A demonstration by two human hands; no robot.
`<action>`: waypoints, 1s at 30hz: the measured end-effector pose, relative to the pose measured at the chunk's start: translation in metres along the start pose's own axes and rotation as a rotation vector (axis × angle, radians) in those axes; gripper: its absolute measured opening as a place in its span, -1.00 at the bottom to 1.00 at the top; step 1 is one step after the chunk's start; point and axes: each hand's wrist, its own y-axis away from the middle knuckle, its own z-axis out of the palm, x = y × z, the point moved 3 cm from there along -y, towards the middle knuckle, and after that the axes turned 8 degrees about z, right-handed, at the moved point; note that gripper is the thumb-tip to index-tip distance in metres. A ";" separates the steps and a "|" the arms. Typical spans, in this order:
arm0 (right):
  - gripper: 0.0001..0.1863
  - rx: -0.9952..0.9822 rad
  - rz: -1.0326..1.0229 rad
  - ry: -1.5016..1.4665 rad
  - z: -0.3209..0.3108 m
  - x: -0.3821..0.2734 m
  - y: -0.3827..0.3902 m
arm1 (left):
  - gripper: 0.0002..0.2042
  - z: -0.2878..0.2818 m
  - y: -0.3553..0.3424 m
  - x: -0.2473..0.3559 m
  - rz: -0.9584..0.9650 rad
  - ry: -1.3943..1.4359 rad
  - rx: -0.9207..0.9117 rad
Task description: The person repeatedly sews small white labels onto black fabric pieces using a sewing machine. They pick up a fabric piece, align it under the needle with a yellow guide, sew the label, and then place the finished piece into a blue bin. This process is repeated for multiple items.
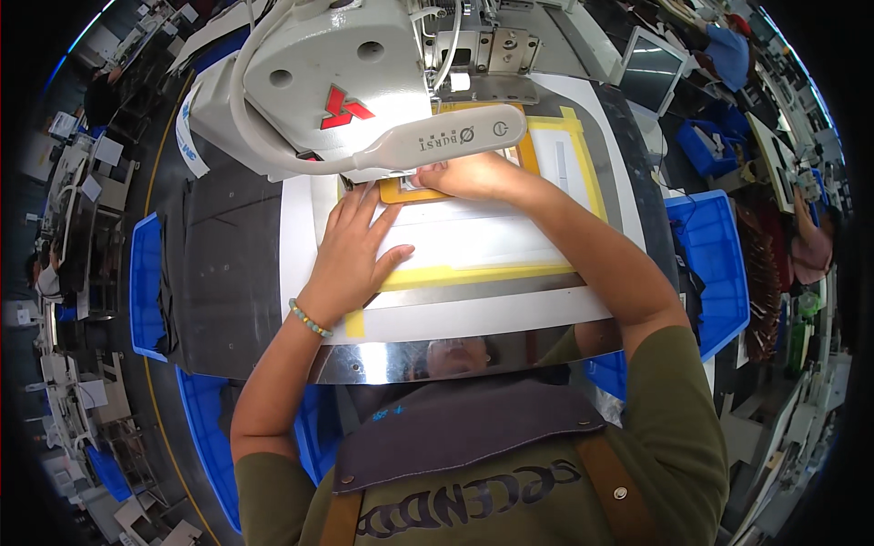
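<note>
My left hand (350, 247) lies open and flat on the white work sheet (482, 238), thumb apart. Its fingertips reach the near left corner of an orange-yellow template frame (394, 192). My right hand (469, 176) bends over that frame with its fingers closed. Whatever they pinch is too hidden to name, since a grey lamp bar (446, 138) passes in front. Just beyond both hands stands the pale head of an industrial sewing machine (319, 82); its needle area is hidden.
Yellow tape (482, 273) borders the sheet, above a shiny metal plate (391, 361). Dark material (218, 264) covers the table's left side. Blue bins (715, 264) stand at both sides. A monitor (651, 68) is at the far right. Other people work at machines farther off.
</note>
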 end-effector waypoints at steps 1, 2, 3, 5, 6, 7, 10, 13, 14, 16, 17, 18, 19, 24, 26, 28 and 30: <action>-0.89 0.012 0.005 0.003 0.003 0.000 -0.001 | -0.42 0.000 0.001 -0.001 -0.002 -0.004 -0.005; -0.91 0.025 0.012 0.009 0.006 0.002 -0.002 | -0.41 0.001 0.000 -0.001 -0.003 -0.006 -0.008; -0.92 0.039 0.018 0.016 0.006 0.003 -0.002 | -0.41 0.001 0.000 -0.001 -0.003 -0.008 -0.010; -0.91 0.026 0.032 0.029 0.006 0.002 0.000 | -0.42 0.001 0.000 -0.001 -0.018 -0.017 -0.011; -0.89 0.017 0.038 0.036 0.005 0.001 0.001 | -0.42 0.001 0.001 -0.001 -0.027 -0.022 -0.012; -0.86 -0.026 0.031 0.094 0.001 -0.001 0.000 | -0.43 0.000 0.000 -0.001 -0.038 -0.028 -0.012; -0.74 -0.101 0.068 0.159 -0.032 0.010 -0.004 | -0.44 -0.002 -0.004 0.002 -0.056 -0.039 -0.013; -0.83 -0.138 0.031 0.182 -0.074 0.015 0.001 | -0.46 -0.003 -0.004 0.002 -0.075 -0.048 -0.008; -0.85 -0.225 0.065 0.238 -0.078 0.021 0.001 | -0.46 -0.003 -0.004 0.002 -0.077 -0.046 -0.012; -0.86 -0.401 0.134 0.347 -0.083 0.029 0.004 | -0.47 -0.001 -0.006 0.002 -0.076 -0.039 -0.011; -0.88 -0.375 0.130 0.402 -0.081 0.030 0.008 | -0.47 -0.001 -0.004 0.001 -0.078 -0.038 -0.006; -0.88 -0.349 0.125 0.457 -0.076 0.030 0.014 | -0.47 -0.001 -0.004 0.001 -0.079 -0.038 -0.002; -0.87 -0.323 0.119 0.512 -0.071 0.030 0.019 | -0.47 -0.001 -0.003 0.001 -0.081 -0.036 0.001; -0.87 -0.269 0.065 0.715 -0.063 0.021 0.025 | -0.47 0.000 -0.003 0.001 -0.079 -0.049 0.006; -0.88 -0.254 0.088 0.816 -0.058 0.016 0.028 | -0.47 0.000 -0.003 0.002 -0.073 -0.064 0.015; -0.88 -0.201 0.035 0.947 -0.052 0.018 0.031 | -0.47 0.001 -0.005 0.002 -0.069 -0.067 0.017; -0.87 -0.105 -0.044 1.036 -0.052 0.018 0.035 | -0.47 0.002 -0.006 0.003 -0.070 -0.052 0.011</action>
